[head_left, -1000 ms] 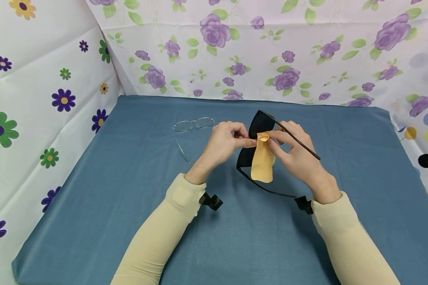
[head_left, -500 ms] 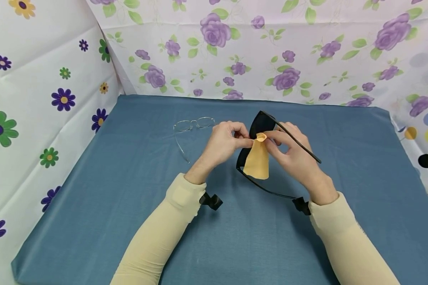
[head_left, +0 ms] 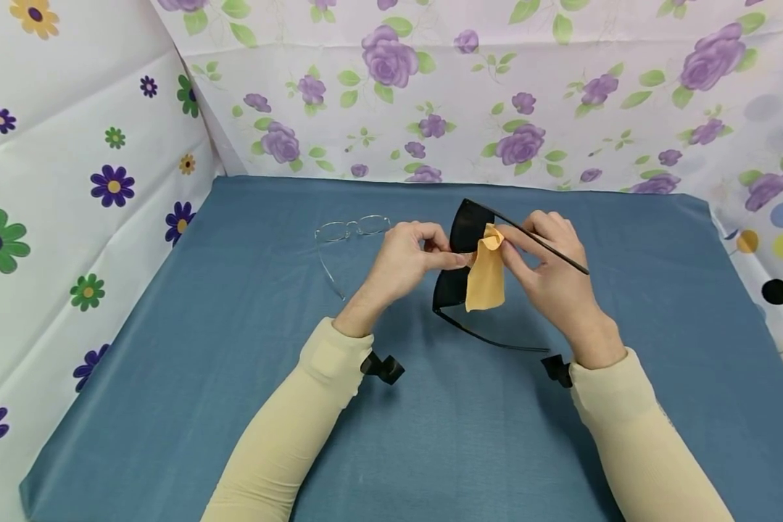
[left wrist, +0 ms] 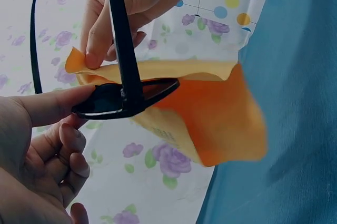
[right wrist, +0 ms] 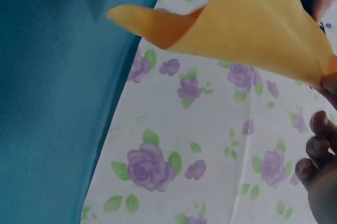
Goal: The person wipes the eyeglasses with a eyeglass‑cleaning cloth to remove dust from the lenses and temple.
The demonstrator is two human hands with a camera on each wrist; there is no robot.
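Observation:
Black sunglasses [head_left: 467, 226] with both temples unfolded are held up over the table, lenses one above the other in the head view. My left hand [head_left: 412, 259] pinches them near the bridge between thumb and finger. A yellow-orange cleaning cloth [head_left: 486, 281] hangs from my right hand [head_left: 548, 279], whose thumb and fingertips pinch its gathered upper end. In the left wrist view the cloth [left wrist: 221, 113] drapes around the near lens, with a temple [left wrist: 122, 39] crossing in front. The right wrist view shows the cloth [right wrist: 253, 23] spread wide, hiding most of the sunglasses.
Thin wire-framed eyeglasses [head_left: 349, 230] lie on the blue tablecloth [head_left: 444, 435] left of the sunglasses, partly behind my left hand. A flower-printed sheet [head_left: 339, 94] hangs behind the table's far edge, and another [head_left: 52, 290] hangs at the left.
My right hand swings the cloth slightly left and then back right and up along the sunglasses. The left hand keeps its pinch, and the sunglasses tilt a little.

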